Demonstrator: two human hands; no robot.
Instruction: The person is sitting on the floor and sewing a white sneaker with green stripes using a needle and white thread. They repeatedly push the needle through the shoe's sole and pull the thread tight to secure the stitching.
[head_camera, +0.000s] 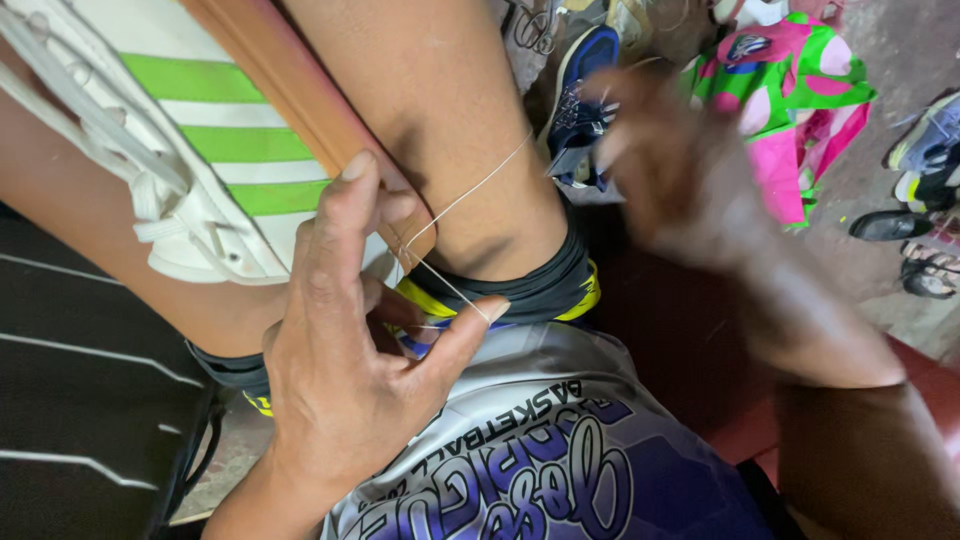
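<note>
The head camera looked down at a white shoe (170, 150) with green stripes, held between the person's knees. The left hand (345, 360) pressed on the shoe's tan sole (300, 100), its fingers curled, with the thumb (455, 335) touching a thin white thread (470, 195). The thread ran tight from the sole edge up toward the right hand (680, 170). That hand was a blur, so I could not tell whether its fingers were pinched together or apart. It looked like one stitch was being pulled snug; how much of the sole was already sewn stayed hidden. Room was tight by the knees. On the right there was more space, though a blue shoe (580, 95), a pink and green cloth (790, 90) and more shoes (925, 190) lay on the floor.
</note>
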